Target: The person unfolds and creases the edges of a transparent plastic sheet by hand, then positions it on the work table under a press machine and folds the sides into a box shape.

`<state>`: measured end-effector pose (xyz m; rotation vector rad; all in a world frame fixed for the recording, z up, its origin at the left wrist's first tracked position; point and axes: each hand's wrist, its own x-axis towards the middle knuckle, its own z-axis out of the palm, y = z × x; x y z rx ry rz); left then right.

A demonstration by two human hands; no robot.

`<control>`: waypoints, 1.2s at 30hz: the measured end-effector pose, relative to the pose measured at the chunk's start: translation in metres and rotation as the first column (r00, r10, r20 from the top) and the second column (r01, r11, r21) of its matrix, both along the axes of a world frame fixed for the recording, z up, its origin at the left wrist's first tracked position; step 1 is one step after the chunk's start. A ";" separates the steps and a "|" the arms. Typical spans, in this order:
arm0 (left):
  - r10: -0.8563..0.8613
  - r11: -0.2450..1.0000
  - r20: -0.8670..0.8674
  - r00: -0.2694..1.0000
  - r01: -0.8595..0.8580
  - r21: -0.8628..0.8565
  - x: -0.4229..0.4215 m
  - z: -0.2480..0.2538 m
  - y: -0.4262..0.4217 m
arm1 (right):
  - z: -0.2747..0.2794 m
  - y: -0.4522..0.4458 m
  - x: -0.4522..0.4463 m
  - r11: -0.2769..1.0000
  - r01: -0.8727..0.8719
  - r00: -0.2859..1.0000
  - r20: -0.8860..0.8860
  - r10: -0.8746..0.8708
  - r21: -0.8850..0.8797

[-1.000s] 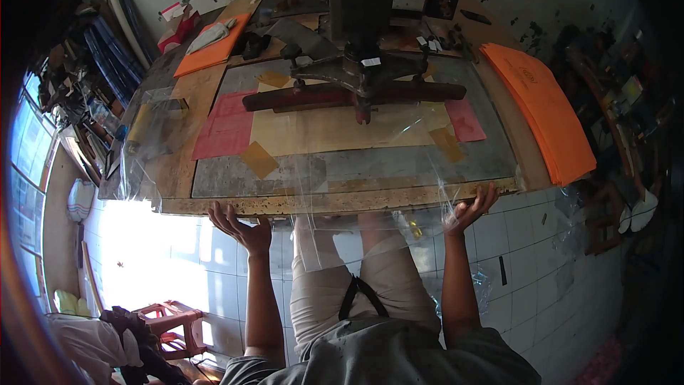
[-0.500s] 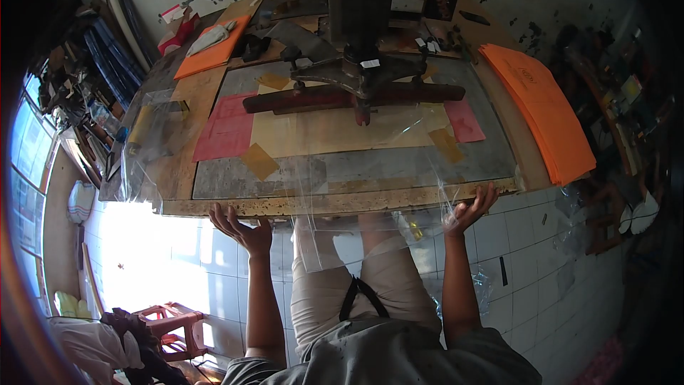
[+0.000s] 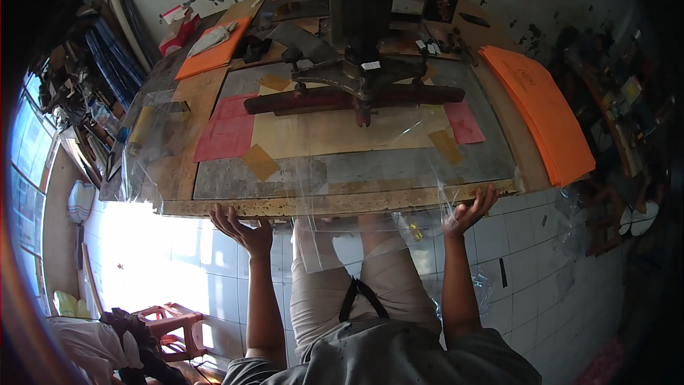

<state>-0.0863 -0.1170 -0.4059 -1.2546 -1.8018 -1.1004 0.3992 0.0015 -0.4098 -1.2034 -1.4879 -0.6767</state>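
My left hand [image 3: 242, 231] rests against the front edge of the wooden table [image 3: 206, 207], fingers apart and palm up. At the right part of that edge, my right hand [image 3: 472, 211] lies with its fingers spread, touching the edge and a clear plastic sheet [image 3: 313, 207]. The sheet hangs over the edge between my hands. On the grey board [image 3: 370, 167] lie a cream sheet [image 3: 342, 134], pink sheets [image 3: 225, 127] and pieces of brown tape [image 3: 260, 162]. Above them stands a dark metal press [image 3: 363, 75] with a red-and-black bar.
Orange sheets [image 3: 538, 110] are stacked at the right, and more orange sheets [image 3: 214, 57] with a cloth lie at the back left. A pink stool [image 3: 171, 328] stands on the floor at the lower left. Part of a person [image 3: 638, 217] shows at the far right.
Both hands keep their places on the table edge. At the far right, the other person's pale-covered foot or hand has shifted slightly.
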 end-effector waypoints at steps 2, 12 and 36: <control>-0.003 1.000 -0.010 1.000 0.003 0.021 0.001 0.001 0.001 | 0.000 0.001 0.000 1.000 0.001 1.000 -0.002 -0.001 0.001; 0.024 1.000 -0.023 0.999 -0.024 0.004 0.002 0.006 -0.003 | 0.004 0.000 -0.001 0.999 0.009 1.000 0.007 -0.009 0.034; -0.806 0.427 0.109 0.582 0.699 -0.574 0.044 0.210 0.130 | 0.212 0.105 -0.053 0.235 -0.467 0.660 -0.159 0.734 -0.852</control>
